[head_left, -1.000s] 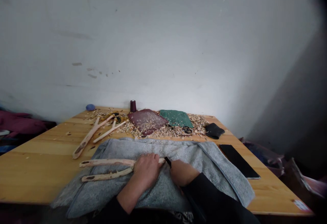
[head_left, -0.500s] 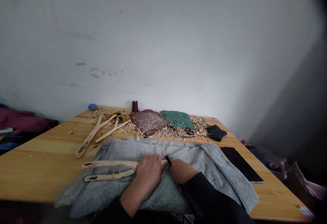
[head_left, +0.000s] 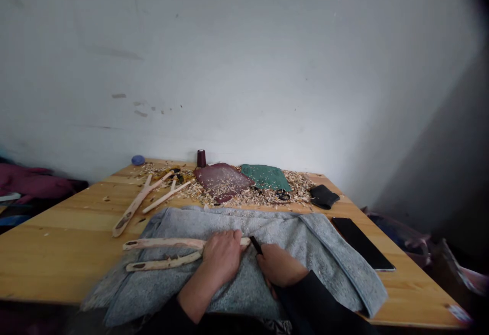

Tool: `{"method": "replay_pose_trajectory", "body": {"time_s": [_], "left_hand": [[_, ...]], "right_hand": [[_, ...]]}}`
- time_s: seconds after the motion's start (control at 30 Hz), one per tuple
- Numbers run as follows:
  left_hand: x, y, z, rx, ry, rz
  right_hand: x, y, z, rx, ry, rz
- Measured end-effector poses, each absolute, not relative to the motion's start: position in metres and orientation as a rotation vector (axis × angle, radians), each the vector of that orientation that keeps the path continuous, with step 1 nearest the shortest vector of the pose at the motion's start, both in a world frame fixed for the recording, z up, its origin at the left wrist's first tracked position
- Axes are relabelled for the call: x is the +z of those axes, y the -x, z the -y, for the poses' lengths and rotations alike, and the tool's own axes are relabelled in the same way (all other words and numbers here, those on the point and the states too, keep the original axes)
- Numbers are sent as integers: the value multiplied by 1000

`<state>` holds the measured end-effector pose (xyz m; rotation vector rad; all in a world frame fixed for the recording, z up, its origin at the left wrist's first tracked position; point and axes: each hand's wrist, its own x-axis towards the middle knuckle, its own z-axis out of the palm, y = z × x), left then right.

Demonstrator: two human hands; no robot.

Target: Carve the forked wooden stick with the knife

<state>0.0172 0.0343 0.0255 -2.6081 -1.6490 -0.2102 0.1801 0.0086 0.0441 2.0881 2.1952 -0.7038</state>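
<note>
A peeled forked wooden stick [head_left: 164,243] lies on a grey towel [head_left: 298,268], its two prongs pointing left. Over the fork, my left hand [head_left: 222,254] is closed round the wood and presses it down. The pale single end sticks out on the right of that hand. My right hand [head_left: 280,265] grips a knife [head_left: 255,245] with a dark blade. The blade's tip is close to the stick's right end; whether it touches cannot be made out. My right fingers hide the knife's handle.
Two more forked sticks, a larger one [head_left: 132,207] and a smaller one [head_left: 167,196], lie at back left. Wood shavings [head_left: 240,197] surround a maroon cloth [head_left: 221,178] and a green cloth [head_left: 267,177]. A thread cone [head_left: 201,158], black pouch [head_left: 324,196] and black tablet [head_left: 362,243] are there too.
My right hand has moved a little right and down with the knife, away from my left hand. More of the blade and of the stick's right end shows. My left hand has hardly moved.
</note>
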Motion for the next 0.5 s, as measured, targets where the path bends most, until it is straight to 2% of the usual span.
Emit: {"method": "replay_pose_trajectory", "body": {"time_s": [0.23,0.5], "left_hand": [[27,-18,-33,-197,2626,1643],[33,-18,-33,-154,2623,1681]], "right_hand": [[50,-186,-10,-802,-1985,-2259],[52,-185,-16,-752,-1928,-2253]]}}
